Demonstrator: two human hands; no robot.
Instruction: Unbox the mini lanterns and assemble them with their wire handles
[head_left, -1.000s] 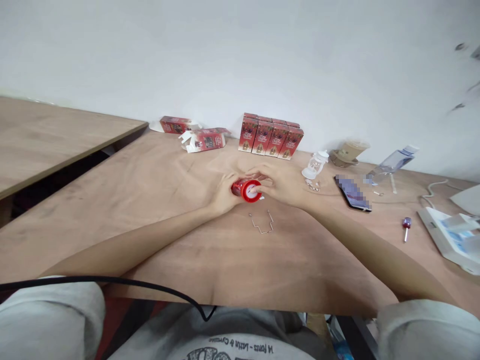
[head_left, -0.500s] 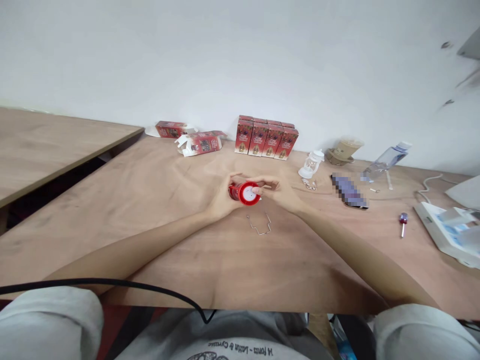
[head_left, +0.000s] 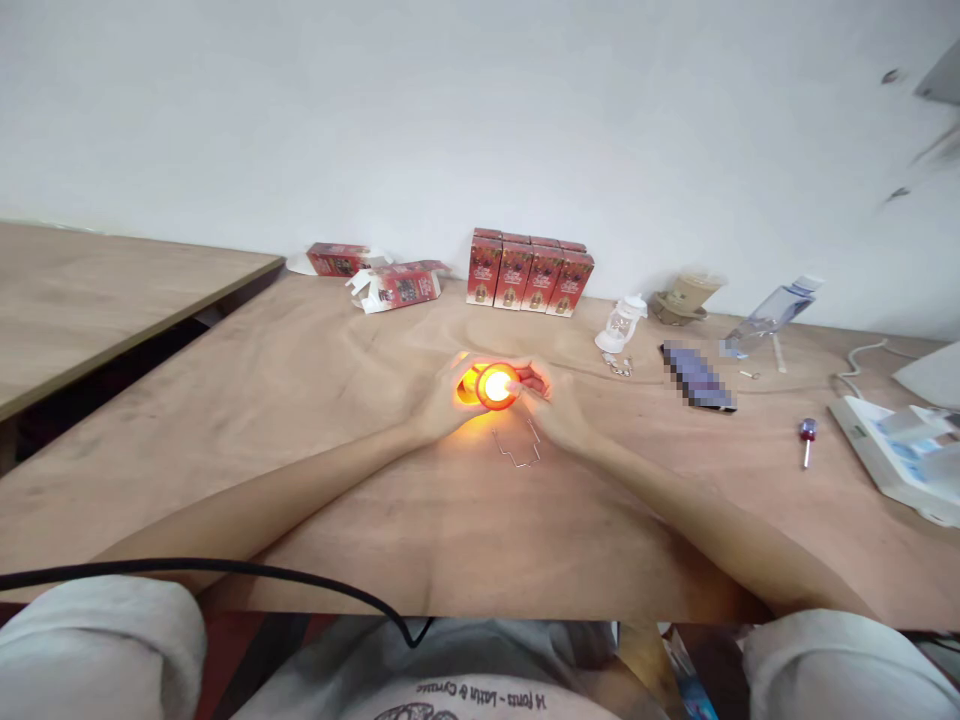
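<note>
Ten o'clock: two red-and-white cardboard boxes (head_left: 409, 288), lying on the brown wooden desk (head_left: 360, 520). Nine: left hand (head_left: 441, 402), clamped round the body of the red, round-based plastic lamp (head_left: 491, 386). Lamp dead centre, glowing orange, base facing wearer. Five: bent silver wire (head_left: 521, 466). Three: right hand (head_left: 556, 402), fingers curled, thumb at lamp's base; whether gripping, cannot tell. Two: clear-and-white plastic lantern (head_left: 622, 325).

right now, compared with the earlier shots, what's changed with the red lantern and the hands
The red lantern has lit up, glowing orange-yellow; its base was unlit before. Nothing was let go: the left hand still holds the lantern, the right hand still touches its base. The bent wire, white lantern and phone stayed put.
</note>
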